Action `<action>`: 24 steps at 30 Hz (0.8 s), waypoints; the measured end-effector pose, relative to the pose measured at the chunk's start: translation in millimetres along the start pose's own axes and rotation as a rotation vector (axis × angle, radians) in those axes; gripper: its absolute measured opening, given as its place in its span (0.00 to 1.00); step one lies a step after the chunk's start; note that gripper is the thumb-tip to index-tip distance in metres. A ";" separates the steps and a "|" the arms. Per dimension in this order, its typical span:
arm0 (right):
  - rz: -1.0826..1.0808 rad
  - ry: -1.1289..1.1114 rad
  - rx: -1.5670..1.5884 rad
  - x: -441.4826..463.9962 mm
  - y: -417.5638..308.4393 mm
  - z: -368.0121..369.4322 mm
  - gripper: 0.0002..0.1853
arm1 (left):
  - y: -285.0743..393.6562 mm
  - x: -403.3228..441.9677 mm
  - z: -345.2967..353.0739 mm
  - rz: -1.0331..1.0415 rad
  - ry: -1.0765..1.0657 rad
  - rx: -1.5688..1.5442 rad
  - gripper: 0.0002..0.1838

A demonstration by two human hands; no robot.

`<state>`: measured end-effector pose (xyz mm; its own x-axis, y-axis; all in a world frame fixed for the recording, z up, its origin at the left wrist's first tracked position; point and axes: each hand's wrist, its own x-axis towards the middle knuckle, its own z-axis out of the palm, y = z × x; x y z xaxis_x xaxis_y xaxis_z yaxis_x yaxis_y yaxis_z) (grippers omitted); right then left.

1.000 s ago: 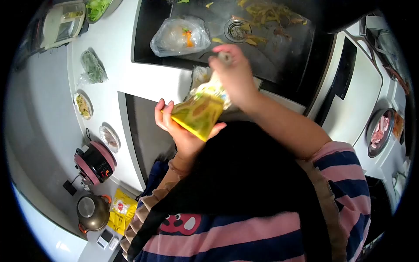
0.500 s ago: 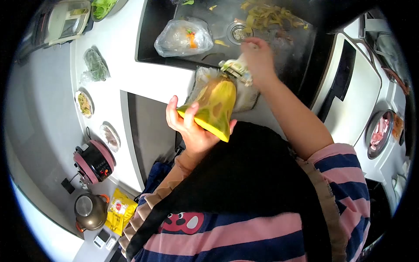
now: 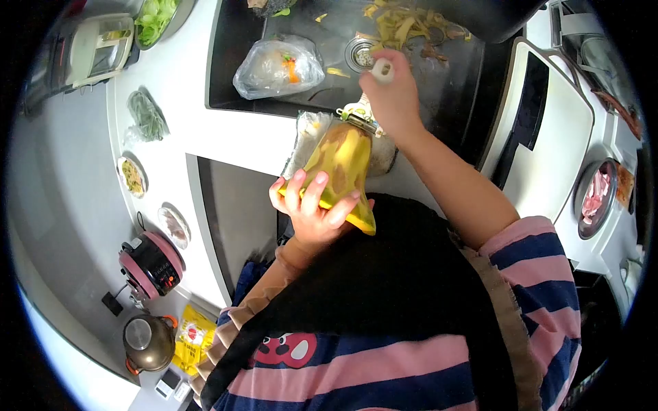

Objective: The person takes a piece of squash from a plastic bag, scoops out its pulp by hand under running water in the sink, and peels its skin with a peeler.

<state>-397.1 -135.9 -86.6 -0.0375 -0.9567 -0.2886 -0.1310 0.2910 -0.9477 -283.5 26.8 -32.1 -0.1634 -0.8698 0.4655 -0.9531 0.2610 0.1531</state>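
My left hand (image 3: pixel 317 209) is closed around the lower end of a pumpkin piece (image 3: pixel 340 161), its fingers spread over the skin. The piece is yellow with brownish patches and a bright yellow cut edge. My right hand (image 3: pixel 396 96) grips the pale handle of a peeler (image 3: pixel 362 122). The peeler's metal head lies at the upper end of the pumpkin piece, apparently touching it. Under and behind the piece, a cloth (image 3: pixel 301 147) lies on the counter's front edge, partly hidden.
In the dark sink (image 3: pixel 315 20) are a filled clear plastic bag (image 3: pixel 279 67), a drain (image 3: pixel 361 53) and a heap of peelings (image 3: pixel 411 31). Left stand a rice cooker (image 3: pixel 151 264) and a pot (image 3: pixel 149 342). A plate of raw meat (image 3: pixel 595 195) sits at right.
The peeler has come back onto the pumpkin's upper end, and my right hand has turned and moved slightly left. My left hand's fingers have shifted over the pumpkin, which has turned.
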 end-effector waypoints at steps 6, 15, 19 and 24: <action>-0.163 -0.211 -0.028 -8.9 -25.1 2.2 0.16 | 0.0 4.6 -0.3 0.039 -0.037 0.011 0.18; 0.100 -0.174 -0.083 29.8 21.5 1.6 0.15 | 0.4 10.5 -3.2 0.013 -0.050 -0.001 0.16; 0.196 -0.354 -0.162 29.1 9.5 5.4 0.16 | 3.4 13.2 -7.4 0.149 -0.108 -0.016 0.20; 0.111 -0.189 -0.104 33.4 15.1 4.7 0.18 | 1.1 25.0 -7.1 0.294 -0.213 -0.020 0.18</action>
<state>-395.7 -163.4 -111.1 0.1271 -0.8988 -0.4196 -0.2377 0.3831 -0.8926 -286.8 8.3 -14.1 -0.4808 -0.8236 0.3009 -0.8527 0.5191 0.0581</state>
